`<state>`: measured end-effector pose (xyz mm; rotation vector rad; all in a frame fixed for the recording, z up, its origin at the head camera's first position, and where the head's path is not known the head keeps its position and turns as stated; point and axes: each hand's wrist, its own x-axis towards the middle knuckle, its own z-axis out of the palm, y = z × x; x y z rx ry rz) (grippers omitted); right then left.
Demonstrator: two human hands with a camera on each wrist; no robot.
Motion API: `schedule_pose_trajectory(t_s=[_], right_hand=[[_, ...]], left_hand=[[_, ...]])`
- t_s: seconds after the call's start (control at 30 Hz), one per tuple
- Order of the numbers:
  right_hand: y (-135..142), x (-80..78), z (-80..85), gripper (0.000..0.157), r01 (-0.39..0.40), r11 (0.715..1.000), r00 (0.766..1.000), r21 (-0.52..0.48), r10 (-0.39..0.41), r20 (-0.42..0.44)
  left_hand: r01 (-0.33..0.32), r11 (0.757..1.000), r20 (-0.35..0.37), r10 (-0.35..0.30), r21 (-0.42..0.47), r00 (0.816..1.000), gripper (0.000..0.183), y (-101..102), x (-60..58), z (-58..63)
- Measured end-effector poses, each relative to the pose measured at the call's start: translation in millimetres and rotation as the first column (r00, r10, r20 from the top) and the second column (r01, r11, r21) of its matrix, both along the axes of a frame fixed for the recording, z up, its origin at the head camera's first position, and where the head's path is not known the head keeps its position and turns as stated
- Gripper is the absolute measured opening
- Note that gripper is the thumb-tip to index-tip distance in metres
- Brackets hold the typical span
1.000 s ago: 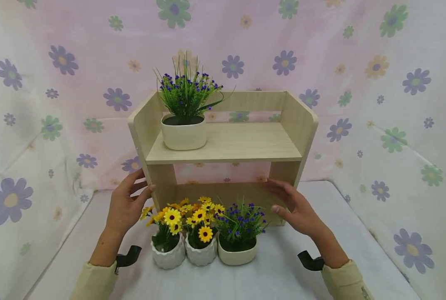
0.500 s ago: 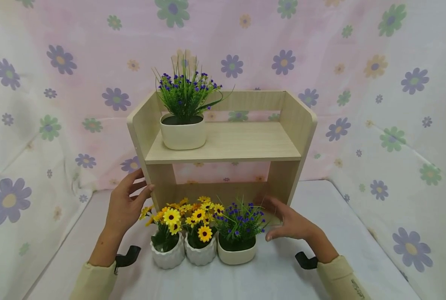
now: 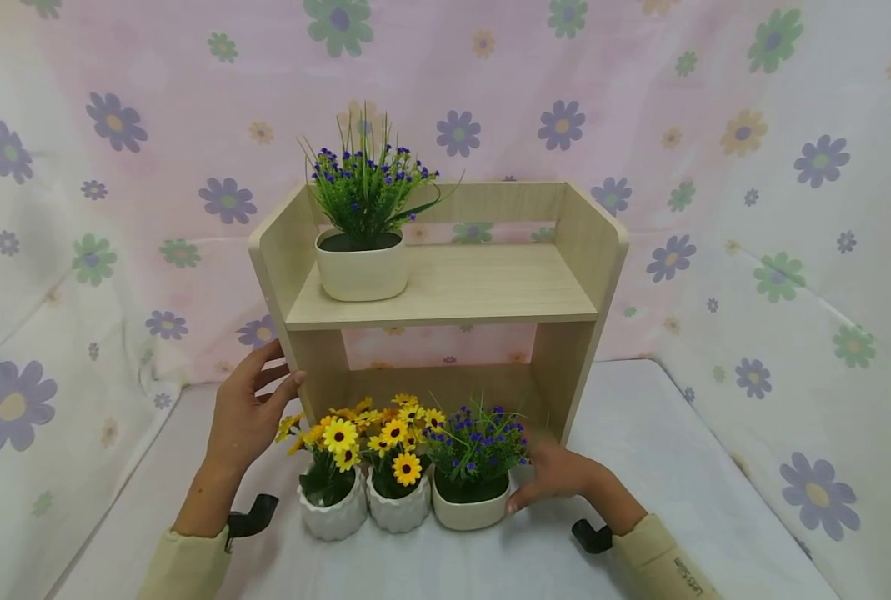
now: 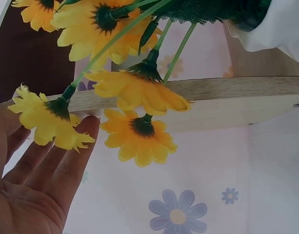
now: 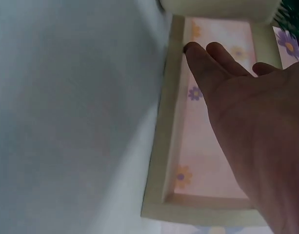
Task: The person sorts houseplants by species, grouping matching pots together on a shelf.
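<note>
My left hand (image 3: pixel 246 408) holds the left side panel of the light wooden shelf (image 3: pixel 445 321), thumb at the front edge and fingers along the outside. In the left wrist view, yellow flowers (image 4: pixel 139 92) partly cover the thumb side. My right hand (image 3: pixel 561 475) is at the right side of a cream oval pot with purple flowers (image 3: pixel 471 508). Its thumb tip is right at the pot's side, while the fingers reach behind and are partly hidden. In the right wrist view the fingers (image 5: pixel 208 68) extend straight, just short of the cream pot (image 5: pixel 222 7).
Two white ruffled pots, one left (image 3: pixel 334 512) and one middle (image 3: pixel 400 504), hold yellow flowers beside the cream pot, in front of the shelf. Another cream pot with purple flowers (image 3: pixel 362 271) stands on the upper board's left. White cloth (image 3: pixel 535 567) covers the table; floral fabric hangs around.
My right hand has moved from the shelf's right side down and left to the cream pot with purple flowers. The left hand stays on the panel; the head view has shifted slightly.
</note>
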<state>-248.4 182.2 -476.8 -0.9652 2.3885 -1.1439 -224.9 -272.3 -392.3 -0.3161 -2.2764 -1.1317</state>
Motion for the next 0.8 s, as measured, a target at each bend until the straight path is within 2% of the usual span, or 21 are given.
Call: schedule_pose_trajectory(t_s=[0.13, 0.27, 0.37, 0.57, 0.8], right_hand=[[-5, 2.3, -6.0, 0.121, 0.005, 1.0, 0.999, -0.014, -0.005, 0.032], [-11, 3.3, -10.1, 0.126, -0.021, 0.996, 0.997, -0.083, 0.027, 0.073], [-17, 4.8, -12.3, 0.12, -0.045, 0.994, 0.995, -0.095, 0.053, 0.087], [-23, 6.4, -16.2, 0.111, -0.052, 0.998, 0.998, -0.034, 0.053, 0.037], [-24, 7.0, -15.0, 0.106, -0.058, 0.998, 0.998, -0.04, 0.059, 0.001]], left_hand=[[0.003, 1.0, -0.002, -0.003, 0.0, 1.0, 0.06, 0, 0.1, -0.9], [-0.005, 1.0, -0.005, 0.004, -0.006, 1.0, 0.06, -1, -0.1, -0.4], [-0.007, 1.0, -0.008, 0.007, -0.011, 1.0, 0.06, 0, 0.0, -0.2], [0.01, 1.0, -0.015, -0.01, 0.005, 1.0, 0.061, 0, 0.4, -0.7], [0.015, 1.0, -0.015, -0.014, 0.009, 1.0, 0.061, 0, -0.2, -0.6]])
